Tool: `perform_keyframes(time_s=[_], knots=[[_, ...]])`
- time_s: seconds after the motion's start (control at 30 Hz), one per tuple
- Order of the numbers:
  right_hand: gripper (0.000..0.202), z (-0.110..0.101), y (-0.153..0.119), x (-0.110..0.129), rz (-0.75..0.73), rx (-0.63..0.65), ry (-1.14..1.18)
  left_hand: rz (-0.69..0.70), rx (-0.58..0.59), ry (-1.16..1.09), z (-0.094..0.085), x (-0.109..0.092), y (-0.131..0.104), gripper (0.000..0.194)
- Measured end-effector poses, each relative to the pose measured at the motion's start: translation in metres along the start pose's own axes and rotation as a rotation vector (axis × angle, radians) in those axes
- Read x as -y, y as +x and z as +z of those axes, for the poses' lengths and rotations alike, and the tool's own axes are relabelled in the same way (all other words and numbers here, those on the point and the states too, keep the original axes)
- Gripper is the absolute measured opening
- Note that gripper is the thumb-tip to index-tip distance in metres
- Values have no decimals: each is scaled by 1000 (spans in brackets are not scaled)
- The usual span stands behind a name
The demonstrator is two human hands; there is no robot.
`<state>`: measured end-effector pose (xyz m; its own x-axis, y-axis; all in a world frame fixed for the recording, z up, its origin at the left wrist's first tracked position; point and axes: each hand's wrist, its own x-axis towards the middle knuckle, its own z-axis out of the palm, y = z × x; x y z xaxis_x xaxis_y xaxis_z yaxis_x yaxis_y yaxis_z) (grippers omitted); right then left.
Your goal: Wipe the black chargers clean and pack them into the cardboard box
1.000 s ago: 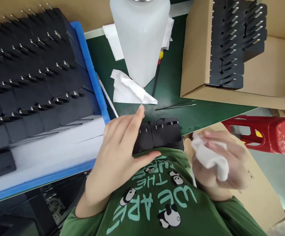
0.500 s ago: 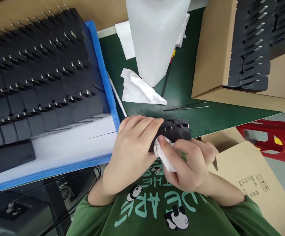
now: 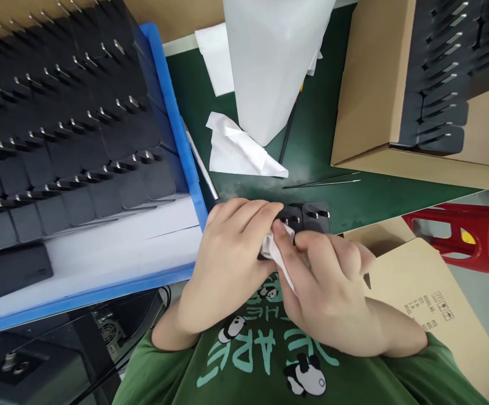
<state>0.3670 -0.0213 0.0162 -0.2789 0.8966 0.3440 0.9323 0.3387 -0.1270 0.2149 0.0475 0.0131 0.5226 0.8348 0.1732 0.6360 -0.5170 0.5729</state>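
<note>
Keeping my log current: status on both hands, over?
Left hand over black adapters. Right hand holding white cloth against them. Hands partly hide the row.

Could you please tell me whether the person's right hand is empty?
No, the right hand has a white cloth under its thumb, close to the black plug units at the table edge.

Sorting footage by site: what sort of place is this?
Probably a factory assembly or packing bench: rows of black plug adapters in a blue-rimmed tray, more of them in a cardboard box, and a right hand holding a white cloth beside others.
</note>
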Motion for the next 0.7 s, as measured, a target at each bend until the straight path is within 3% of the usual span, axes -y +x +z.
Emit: perform_keyframes(time_s=[0.13, 0.33, 0.53, 0.7], knots=[[48, -2, 8, 2, -13, 53, -16, -20, -2, -2, 1, -1, 0, 26], [45, -14, -7, 3, -57, 100, 24, -3, 16, -10, -1, 0, -1, 27], [49, -9, 2, 3, -56, 86, 0, -4, 23, -1, -1, 0, -1, 30], [44, -19, -6, 5, -76, 107, 71, -28, 63, -26, -3, -1, -1, 30]])
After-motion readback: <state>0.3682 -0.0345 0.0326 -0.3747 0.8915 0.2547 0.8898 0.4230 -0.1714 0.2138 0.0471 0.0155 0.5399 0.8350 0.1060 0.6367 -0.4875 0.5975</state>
